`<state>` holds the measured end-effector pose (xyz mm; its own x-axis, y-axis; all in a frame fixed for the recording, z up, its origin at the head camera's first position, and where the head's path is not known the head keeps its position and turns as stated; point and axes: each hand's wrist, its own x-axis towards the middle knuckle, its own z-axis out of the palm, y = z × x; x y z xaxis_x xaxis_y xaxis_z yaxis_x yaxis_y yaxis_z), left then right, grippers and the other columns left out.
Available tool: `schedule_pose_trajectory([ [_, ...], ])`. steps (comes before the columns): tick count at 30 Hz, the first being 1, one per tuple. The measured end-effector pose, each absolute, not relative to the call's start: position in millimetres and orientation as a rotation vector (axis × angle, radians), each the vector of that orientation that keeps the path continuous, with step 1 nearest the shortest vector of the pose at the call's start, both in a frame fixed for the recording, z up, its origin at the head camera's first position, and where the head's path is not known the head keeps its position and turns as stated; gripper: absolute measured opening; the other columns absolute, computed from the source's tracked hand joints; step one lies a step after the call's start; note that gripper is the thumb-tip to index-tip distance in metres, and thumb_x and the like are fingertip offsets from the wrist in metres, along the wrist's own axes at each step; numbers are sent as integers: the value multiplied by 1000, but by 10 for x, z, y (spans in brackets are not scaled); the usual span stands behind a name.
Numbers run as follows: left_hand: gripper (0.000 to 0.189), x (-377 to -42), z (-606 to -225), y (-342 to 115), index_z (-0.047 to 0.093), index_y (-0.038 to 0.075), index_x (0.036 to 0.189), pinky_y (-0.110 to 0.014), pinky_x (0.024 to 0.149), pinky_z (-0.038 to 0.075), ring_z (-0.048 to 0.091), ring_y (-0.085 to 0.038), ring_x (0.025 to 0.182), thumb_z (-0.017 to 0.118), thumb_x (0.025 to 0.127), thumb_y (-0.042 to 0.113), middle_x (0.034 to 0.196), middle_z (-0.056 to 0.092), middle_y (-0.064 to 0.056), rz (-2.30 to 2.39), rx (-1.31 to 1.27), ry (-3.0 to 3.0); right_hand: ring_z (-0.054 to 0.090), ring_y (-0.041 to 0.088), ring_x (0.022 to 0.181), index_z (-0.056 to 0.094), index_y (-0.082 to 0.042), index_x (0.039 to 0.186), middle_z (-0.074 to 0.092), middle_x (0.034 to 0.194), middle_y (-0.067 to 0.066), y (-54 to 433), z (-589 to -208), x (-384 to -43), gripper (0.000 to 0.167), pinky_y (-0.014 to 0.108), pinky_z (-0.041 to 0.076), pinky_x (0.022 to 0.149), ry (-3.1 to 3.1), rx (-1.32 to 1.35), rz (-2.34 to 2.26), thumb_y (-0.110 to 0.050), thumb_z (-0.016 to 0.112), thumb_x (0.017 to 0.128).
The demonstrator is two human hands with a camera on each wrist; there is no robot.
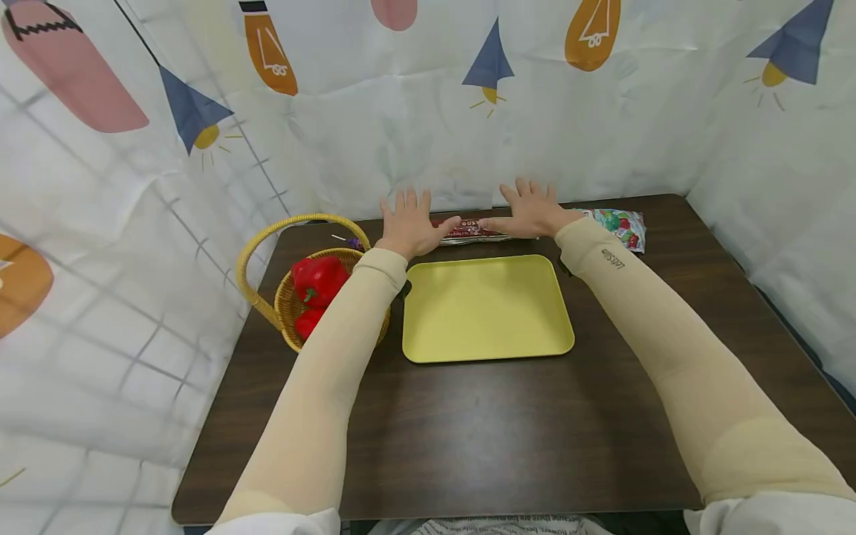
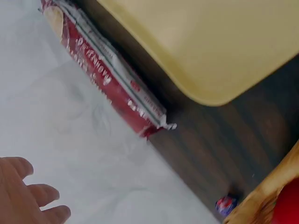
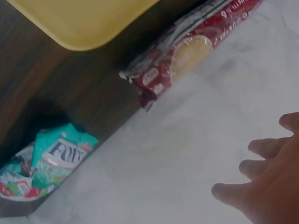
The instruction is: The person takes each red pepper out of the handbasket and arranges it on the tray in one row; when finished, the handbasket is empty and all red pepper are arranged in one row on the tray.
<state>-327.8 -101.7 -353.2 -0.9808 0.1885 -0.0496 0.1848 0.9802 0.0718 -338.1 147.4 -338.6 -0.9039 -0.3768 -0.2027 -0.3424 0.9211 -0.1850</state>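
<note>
My left hand (image 1: 409,229) is held out over the back of the table with its fingers spread. Opposite it, my right hand (image 1: 533,210) reaches forward the same way, fingers straight and apart. Neither hand holds anything. Between and behind them lies a long dark-red spaghetti packet (image 1: 471,231), partly covered by the hands in the head view; the left wrist view shows the packet (image 2: 110,77) whole along the back edge. In front of it sits a yellow tray (image 1: 487,308) with a bare surface. The left wrist view catches only some fingers (image 2: 44,195) of the left hand.
A wicker basket (image 1: 286,308) with a tall handle stands at left, holding red bell peppers (image 1: 321,281), partly behind the left forearm. A small lollipop (image 1: 354,243) lies behind it. Back right is a colourful candy bag (image 3: 63,156). A printed white curtain (image 1: 428,141) hangs behind the table.
</note>
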Motion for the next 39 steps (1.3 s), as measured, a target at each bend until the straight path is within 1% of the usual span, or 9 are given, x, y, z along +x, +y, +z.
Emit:
schedule_pose_trajectory([
  [8,97,-2987,-3754,-1004,4,17,158,-62,113,-4,-1,-34,149,20,87,81,163,0,-15,219,407,3025,-2,46,146,5,-14,158,-5,162,22,1388,-3706,-3007,102,66,-1,111,2789,-691,-246,-80,34,86],
  [13,96,-2760,-3853,-1022,13,17,158,-59,115,3,10,-34,148,23,87,81,163,11,-14,263,438,3019,1,44,147,9,-15,158,-2,163,19,1313,-3891,-2770,102,65,2,112,2762,-755,-262,-81,35,85],
  [17,91,-2588,-3916,-1008,20,13,157,-54,113,24,30,-35,142,29,91,75,158,28,-13,325,494,3016,7,43,146,12,-14,158,4,162,20,1258,-4027,-2612,98,65,6,112,2719,-773,-332,-76,40,87],
  [20,84,-2456,-3942,-995,23,13,156,-52,105,38,41,-34,135,38,94,67,154,37,-13,422,539,3018,14,42,146,18,-11,157,11,161,22,1175,-4127,-2493,90,64,10,112,2670,-801,-454,-64,50,91],
  [22,78,-2373,-3952,-1002,27,14,155,-52,101,42,45,-33,132,45,95,60,152,40,-11,506,552,3024,18,41,145,22,-9,156,15,160,23,1102,-4187,-2408,85,63,13,112,2643,-833,-525,-54,56,93],
  [24,71,-2299,-3961,-1026,33,15,153,-51,99,43,48,-31,131,50,96,54,151,43,-9,574,553,3043,20,38,145,25,-8,155,19,159,23,1018,-4242,-2331,81,61,15,113,2624,-857,-570,-48,60,93],
  [29,57,-2171,-3969,-1138,45,16,146,-48,93,48,56,-26,122,54,97,43,143,52,-5,786,524,3122,26,35,143,30,-7,153,26,157,21,848,-4367,-2199,76,57,21,112,2629,-879,-643,-42,62,94],
  [33,48,-2118,-3923,-1277,53,12,139,-43,84,52,63,-23,108,59,97,33,128,63,-6,1111,506,3222,31,33,142,34,-7,151,30,155,19,722,-4431,-2169,71,50,27,112,2630,-880,-776,-38,62,94],
  [39,35,-2057,-3770,-1566,62,5,127,-38,81,54,68,-22,94,59,97,22,114,70,-8,1567,509,3380,36,28,139,41,-6,147,36,152,16,503,-4472,-2119,64,43,31,111,2638,-944,-923,-33,63,94],
])
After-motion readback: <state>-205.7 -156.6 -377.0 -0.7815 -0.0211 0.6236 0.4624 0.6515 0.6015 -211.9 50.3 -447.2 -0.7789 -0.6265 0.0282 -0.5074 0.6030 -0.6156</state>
